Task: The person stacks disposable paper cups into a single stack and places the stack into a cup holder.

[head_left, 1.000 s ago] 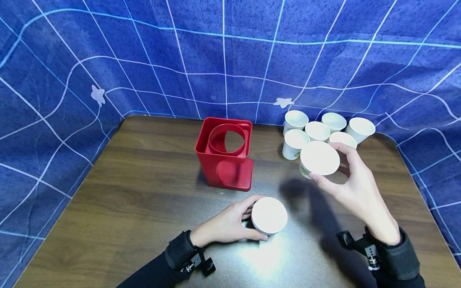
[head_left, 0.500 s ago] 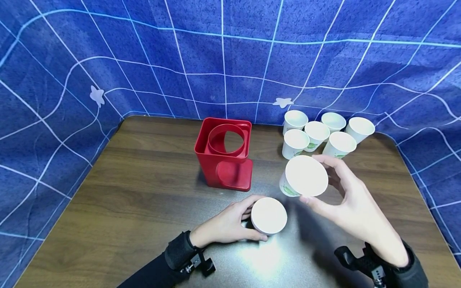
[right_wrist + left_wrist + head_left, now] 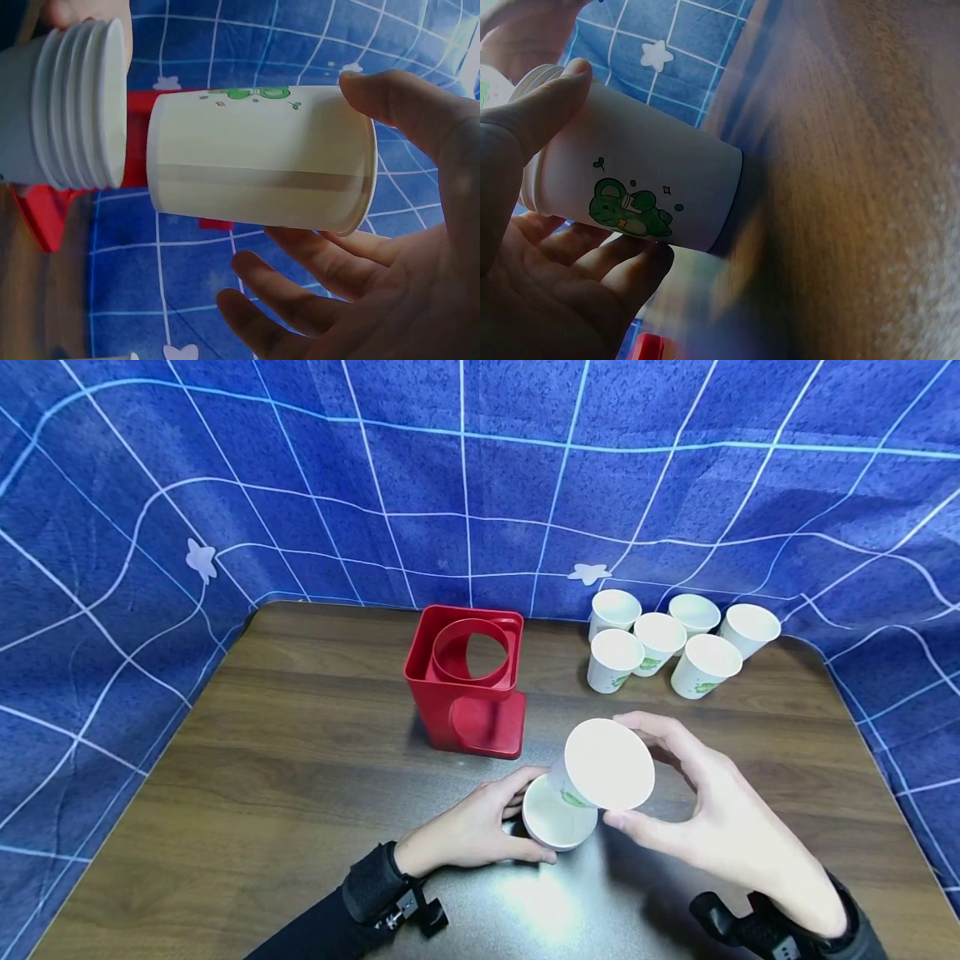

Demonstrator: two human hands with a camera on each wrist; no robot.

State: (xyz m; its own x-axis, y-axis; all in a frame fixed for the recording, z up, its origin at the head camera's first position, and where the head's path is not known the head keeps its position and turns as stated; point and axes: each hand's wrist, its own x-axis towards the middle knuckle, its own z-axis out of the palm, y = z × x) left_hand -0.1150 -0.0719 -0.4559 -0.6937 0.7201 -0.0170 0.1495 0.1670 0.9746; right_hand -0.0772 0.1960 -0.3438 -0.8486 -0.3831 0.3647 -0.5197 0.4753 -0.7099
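Pinching one paper cup (image 3: 609,764), your right hand (image 3: 712,810) hangs above the cup stack (image 3: 549,822) your left hand (image 3: 476,827) grips, well in from the tabletop (image 3: 300,735)'s far edge; six cups (image 3: 660,633), far right corner.

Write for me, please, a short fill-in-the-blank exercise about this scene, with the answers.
The person's ____ hand grips one white paper cup above the stack of white paper cups.
On the brown wooden table, a group of ____ more white paper cups stands at the back right.
The red square plastic container stands to the ____ of that group.
Missing words: right; six; left.
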